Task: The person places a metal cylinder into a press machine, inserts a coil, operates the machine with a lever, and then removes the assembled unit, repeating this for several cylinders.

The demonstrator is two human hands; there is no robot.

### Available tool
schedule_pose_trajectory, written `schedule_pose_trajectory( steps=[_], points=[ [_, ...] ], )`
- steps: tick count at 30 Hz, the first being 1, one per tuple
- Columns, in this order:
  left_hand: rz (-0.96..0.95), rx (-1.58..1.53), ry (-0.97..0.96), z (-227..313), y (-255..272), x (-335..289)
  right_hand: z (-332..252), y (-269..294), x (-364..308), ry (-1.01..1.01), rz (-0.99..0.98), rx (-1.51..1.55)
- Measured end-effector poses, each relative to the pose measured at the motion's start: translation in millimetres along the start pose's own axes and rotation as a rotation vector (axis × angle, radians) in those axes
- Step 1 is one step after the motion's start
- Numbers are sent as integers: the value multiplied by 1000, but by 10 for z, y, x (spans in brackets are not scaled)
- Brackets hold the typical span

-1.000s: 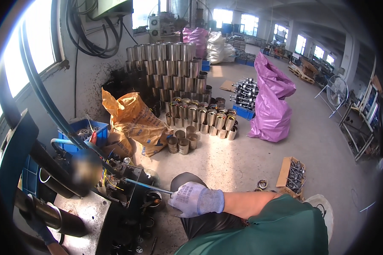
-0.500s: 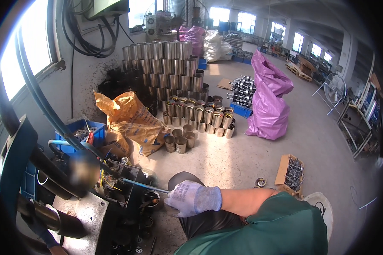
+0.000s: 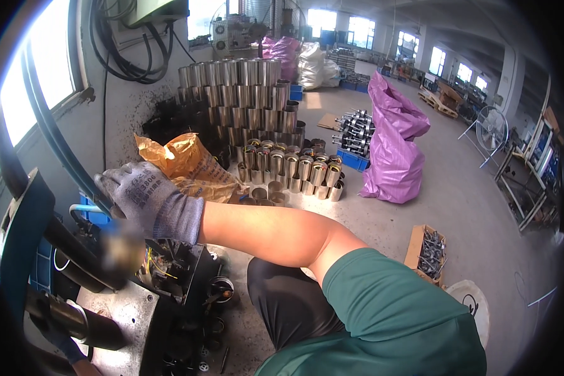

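Note:
My right hand (image 3: pixel 147 197), in a grey printed glove, is raised at the left in front of the blue hoses (image 3: pixel 50 119). Its fingers are curled closed, and whatever they hold is hidden by the glove. Under it stands a dark machine with a flat metal plate (image 3: pixel 116 310) and thin coloured wires (image 3: pixel 160 266). At the lower left my left hand (image 3: pixel 59 335), in a dark glove, lies near a thick dark cylinder (image 3: pixel 100 326); shadow hides its fingers. A round object above the plate is blurred. Beside the machine sits a round metal can (image 3: pixel 220 289).
Shiny metal cylinders (image 3: pixel 238 97) are stacked by the wall, with wire-filled ones (image 3: pixel 294 166) in front. An orange sack (image 3: pixel 188 160), a purple sack (image 3: pixel 395 150), a blue crate of shafts (image 3: pixel 355 160) and a carton of metal parts (image 3: pixel 429 254) stand on the floor.
My right hand has moved up and left from beside the machine, where it gripped a blue rod. That rod no longer shows. My left hand has hardly moved.

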State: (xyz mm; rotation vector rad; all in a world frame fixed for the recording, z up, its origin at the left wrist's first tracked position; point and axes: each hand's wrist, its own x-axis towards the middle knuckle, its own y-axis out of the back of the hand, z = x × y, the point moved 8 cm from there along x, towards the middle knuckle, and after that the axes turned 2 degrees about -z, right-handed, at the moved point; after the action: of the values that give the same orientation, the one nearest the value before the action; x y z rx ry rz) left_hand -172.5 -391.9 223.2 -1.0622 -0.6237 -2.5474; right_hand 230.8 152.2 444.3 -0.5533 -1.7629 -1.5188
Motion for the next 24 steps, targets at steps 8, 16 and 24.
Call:
schedule_pose_trajectory(
  steps=[8, 16, 24],
  points=[
    [-83, -51, -59, -196, 200, 115, -372, 120, -1396, -56, -639, -29],
    [-131, -60, -63, -24, -21, 8, -489, -147, -2466, -185, -1162, 42],
    [-44, 337, -457, 345, 1289, 804, -519, 195, -1856, -22, -817, 108]
  ],
)
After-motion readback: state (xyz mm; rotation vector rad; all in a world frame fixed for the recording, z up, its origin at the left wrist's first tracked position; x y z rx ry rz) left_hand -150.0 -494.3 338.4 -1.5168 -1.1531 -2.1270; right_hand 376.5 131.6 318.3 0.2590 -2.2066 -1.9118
